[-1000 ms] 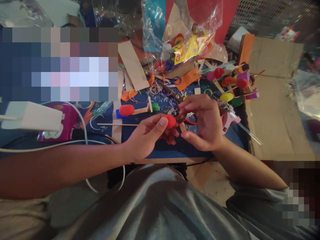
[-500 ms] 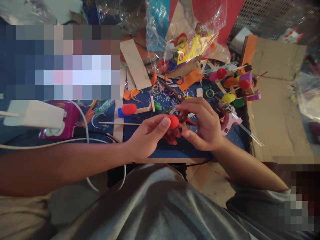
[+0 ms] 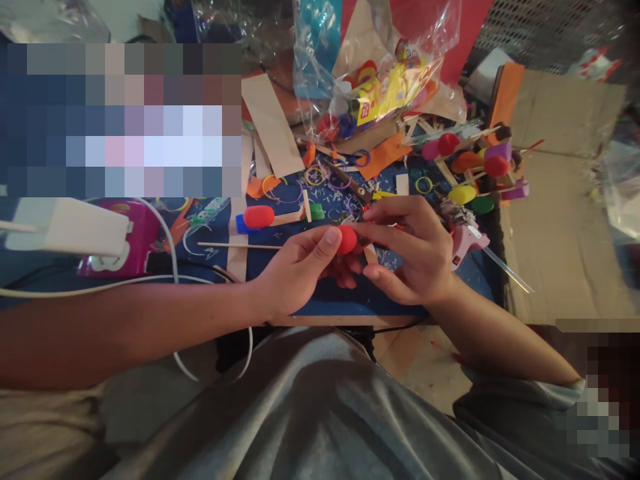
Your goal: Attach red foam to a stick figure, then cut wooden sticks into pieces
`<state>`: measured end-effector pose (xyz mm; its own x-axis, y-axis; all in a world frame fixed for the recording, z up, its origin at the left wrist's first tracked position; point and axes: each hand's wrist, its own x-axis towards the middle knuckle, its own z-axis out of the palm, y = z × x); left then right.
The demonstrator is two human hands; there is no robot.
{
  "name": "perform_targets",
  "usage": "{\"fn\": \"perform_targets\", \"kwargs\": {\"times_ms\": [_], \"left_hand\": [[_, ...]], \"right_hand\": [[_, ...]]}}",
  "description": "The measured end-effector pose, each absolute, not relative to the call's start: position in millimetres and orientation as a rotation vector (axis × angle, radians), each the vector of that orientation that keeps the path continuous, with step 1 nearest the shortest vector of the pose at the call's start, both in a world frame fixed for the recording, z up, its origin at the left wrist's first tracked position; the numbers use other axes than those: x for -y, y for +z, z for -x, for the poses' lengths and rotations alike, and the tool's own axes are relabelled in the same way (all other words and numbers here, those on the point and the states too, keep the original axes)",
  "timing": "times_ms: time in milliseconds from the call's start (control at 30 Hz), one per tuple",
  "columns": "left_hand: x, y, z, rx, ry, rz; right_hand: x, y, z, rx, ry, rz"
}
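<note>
My left hand (image 3: 300, 270) pinches a rounded red ball (image 3: 347, 239), which looks like modelling clay, between thumb and fingers. My right hand (image 3: 413, 253) is open beside it with fingers apart. One of its fingertips reaches the ball's upper right side; whether it touches cannot be made out. A thin wooden stick (image 3: 235, 245) lies left of my left hand. Beyond it, a red oval piece (image 3: 259, 216) rests by a blue one (image 3: 241, 224). Scissors (image 3: 361, 191) lie past my hands, partly hidden by the right one.
A pink glue gun (image 3: 467, 243) with a clear glue stick lies to the right. Behind it are several coloured pieces on sticks (image 3: 463, 194). A clear plastic bag (image 3: 380, 87) stands at the back. A white charger (image 3: 90, 227) and pink socket block (image 3: 145, 230) sit left, with cables.
My right hand's fingers have stretched toward the red ball, one fingertip now at its side. My left hand keeps its grip. The view has shifted slightly.
</note>
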<state>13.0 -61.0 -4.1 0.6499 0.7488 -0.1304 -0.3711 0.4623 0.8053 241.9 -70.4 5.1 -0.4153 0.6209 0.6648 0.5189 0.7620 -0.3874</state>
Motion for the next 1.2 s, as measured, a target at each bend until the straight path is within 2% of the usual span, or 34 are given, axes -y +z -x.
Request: {"fn": "perform_targets", "kwargs": {"times_ms": [267,500,1200], "left_hand": [[61.8,-4.7,-10.8,-0.500,0.726,-0.827],[62.1,-5.7,-12.3,-0.503,0.736,-0.876],[59.3,0.6,-8.0,-0.467,0.698,-1.027]], "right_hand": [[69.4,7.8,-243.1,2.053,0.169,0.928],[69.9,6.2,-241.0,2.119,0.051,0.865],[68.0,8.2,-240.6,2.093,0.173,0.868]]}}
